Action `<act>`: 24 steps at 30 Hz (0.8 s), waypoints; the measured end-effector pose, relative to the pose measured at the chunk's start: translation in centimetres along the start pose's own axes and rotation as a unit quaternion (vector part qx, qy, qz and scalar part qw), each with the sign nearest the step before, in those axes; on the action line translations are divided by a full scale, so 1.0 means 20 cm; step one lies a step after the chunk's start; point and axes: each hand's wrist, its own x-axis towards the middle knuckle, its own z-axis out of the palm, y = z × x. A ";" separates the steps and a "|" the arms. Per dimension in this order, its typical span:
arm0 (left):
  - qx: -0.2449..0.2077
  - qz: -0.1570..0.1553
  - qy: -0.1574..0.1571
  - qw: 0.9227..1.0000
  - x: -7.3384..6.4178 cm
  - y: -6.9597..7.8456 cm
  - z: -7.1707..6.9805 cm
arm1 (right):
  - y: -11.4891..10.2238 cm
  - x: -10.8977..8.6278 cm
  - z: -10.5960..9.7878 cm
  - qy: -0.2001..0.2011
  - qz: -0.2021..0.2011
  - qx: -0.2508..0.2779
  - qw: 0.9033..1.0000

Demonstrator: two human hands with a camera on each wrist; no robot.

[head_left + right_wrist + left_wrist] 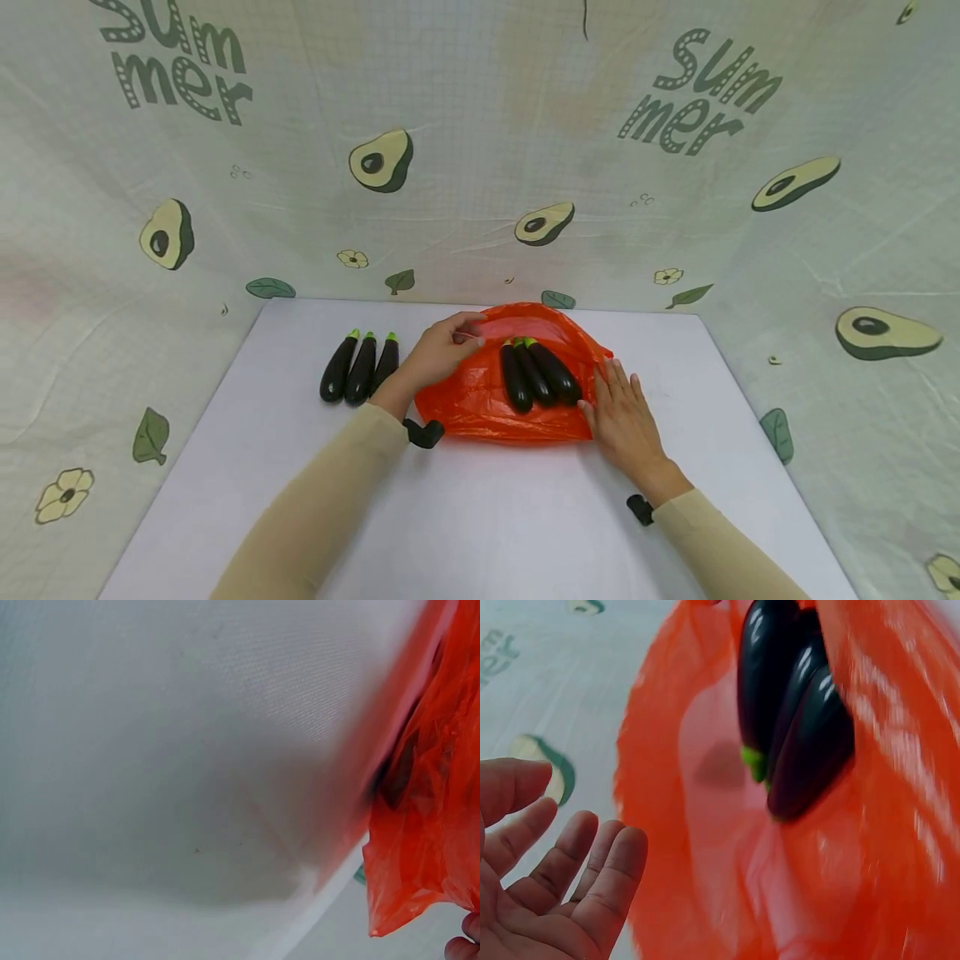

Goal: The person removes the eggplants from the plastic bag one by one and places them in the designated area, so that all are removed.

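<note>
Watching three eggplants (536, 375) lying on a red plastic bag (468, 400) on the table (487, 533). I'm hovering the left hand (441, 354) by the bag's rim, fingers loosely bent, grabbing nothing. I'm resting the right hand (622, 421) against its right edge, fingers straight. Three spare eggplants (362, 371) are sitting left.

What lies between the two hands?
The head view shows the red plastic bag and three eggplants between the left hand and the right hand.
</note>
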 end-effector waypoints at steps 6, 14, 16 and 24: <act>-0.013 0.010 -0.021 1.000 0.09 0.00 0.14 | 0.00 0.00 0.00 -0.002 0.001 0.007 1.000; -0.029 0.015 -0.018 0.999 0.16 -0.04 0.24 | 0.00 0.01 -0.01 0.003 -0.003 0.004 1.000; -0.033 0.017 -0.019 0.999 0.18 -0.06 0.25 | 0.00 0.01 0.00 0.004 -0.003 0.003 1.000; -0.029 -0.010 -0.027 0.999 0.23 -0.17 0.32 | 0.00 0.00 0.01 0.003 -0.003 -0.003 1.000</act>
